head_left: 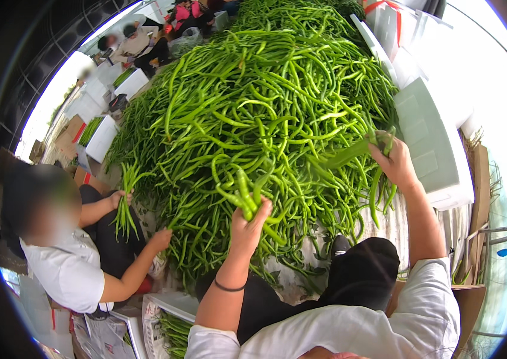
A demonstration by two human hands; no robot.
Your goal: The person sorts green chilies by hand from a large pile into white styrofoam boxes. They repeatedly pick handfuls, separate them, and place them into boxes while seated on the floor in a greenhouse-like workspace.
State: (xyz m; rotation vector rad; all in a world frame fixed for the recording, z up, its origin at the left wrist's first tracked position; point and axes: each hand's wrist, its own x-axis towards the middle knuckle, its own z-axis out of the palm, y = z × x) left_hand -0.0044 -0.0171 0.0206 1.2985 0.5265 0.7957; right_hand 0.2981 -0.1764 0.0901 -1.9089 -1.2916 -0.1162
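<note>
Grip: left hand [248,222] closed on pepper bunch [238,191] at near edge of pepper heap [253,96]; right hand [394,161] closed on peppers [379,140] at heap's right edge | Handling: likely light, bendy, smooth; best held mid-length | Beside heap: white foam box [439,149].

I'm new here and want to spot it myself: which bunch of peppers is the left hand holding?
Start at the big heap of green peppers. At its near edge, the left hand grips a bunch of peppers. Unlike the loose ones around it, this bunch stands upright out of a fist.
</note>
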